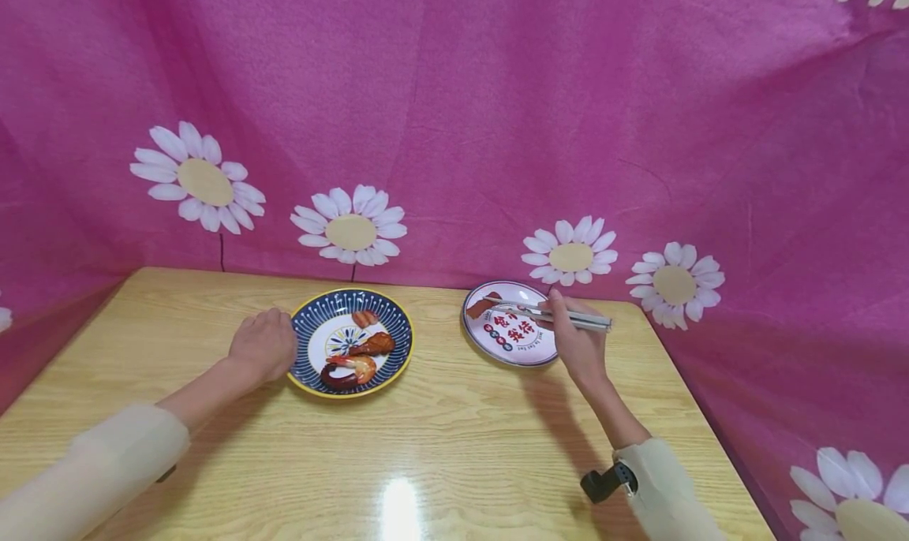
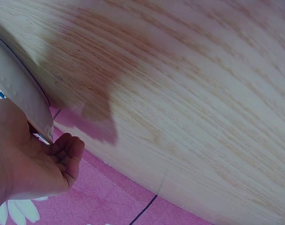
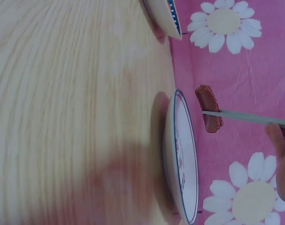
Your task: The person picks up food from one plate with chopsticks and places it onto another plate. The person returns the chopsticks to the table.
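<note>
My right hand [image 1: 578,348] holds a pair of metal chopsticks [image 1: 585,320]. Their tips grip a reddish-brown piece of food, looking like a meat strip [image 3: 209,108], raised just off the white plate with red lettering [image 1: 507,352]. At the left, my left hand [image 1: 266,344] grips the rim of a blue-patterned plate [image 1: 403,328] with a yellow edge; its curled fingers [image 2: 69,152] show from beneath in the left wrist view. On that plate lie a drumstick [image 1: 374,345], a shrimp [image 1: 362,366], a dark curved piece [image 1: 339,379] and a small striped brown piece [image 1: 365,319].
Both plates stand toward the back of a light wooden table [image 1: 440,446]. A pink cloth [image 1: 454,131] with white daisies hangs right behind it and along the sides. A dark wrist device [image 1: 604,483] sits at the right sleeve.
</note>
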{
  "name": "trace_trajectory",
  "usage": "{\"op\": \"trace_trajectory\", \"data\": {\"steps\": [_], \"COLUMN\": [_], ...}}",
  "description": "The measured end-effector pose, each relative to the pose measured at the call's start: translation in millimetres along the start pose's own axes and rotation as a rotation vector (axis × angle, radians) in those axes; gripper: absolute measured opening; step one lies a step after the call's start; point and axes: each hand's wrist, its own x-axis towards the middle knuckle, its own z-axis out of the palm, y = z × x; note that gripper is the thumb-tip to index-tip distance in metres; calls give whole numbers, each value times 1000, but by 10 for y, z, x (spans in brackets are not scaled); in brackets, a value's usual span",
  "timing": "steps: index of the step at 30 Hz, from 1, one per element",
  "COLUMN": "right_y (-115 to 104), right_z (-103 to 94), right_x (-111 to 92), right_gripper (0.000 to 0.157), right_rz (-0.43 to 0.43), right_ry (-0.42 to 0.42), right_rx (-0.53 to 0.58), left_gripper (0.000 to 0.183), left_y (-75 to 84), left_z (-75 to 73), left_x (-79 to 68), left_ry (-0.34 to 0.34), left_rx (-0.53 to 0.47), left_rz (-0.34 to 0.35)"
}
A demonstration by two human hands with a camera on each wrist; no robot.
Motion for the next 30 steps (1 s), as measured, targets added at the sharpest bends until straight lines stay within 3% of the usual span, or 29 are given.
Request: {"op": "trace_trajectory", "data": {"steps": [5,11,25,30], "right_y": [228,335,428,321], "right_z": [-61,-92,-114,-109], "right_x": [31,21,-18,-35], "right_gripper": [32,37,38,32], "right_rz": [-3,-43,8,18], "right_ry": [23,19,10,-4], "right_rx": [-1,-28,-66,-69], "left_gripper": [26,26,26,26], "left_y": [-5,-4,7,5], "left_z": [8,2,-12,-14], "left_x": [-1,1,-6,-7], "left_ry": [6,4,5,12], "left_rx": [-2,-2,-16,-28], "left_rz": [0,-2,-11,-14]}}
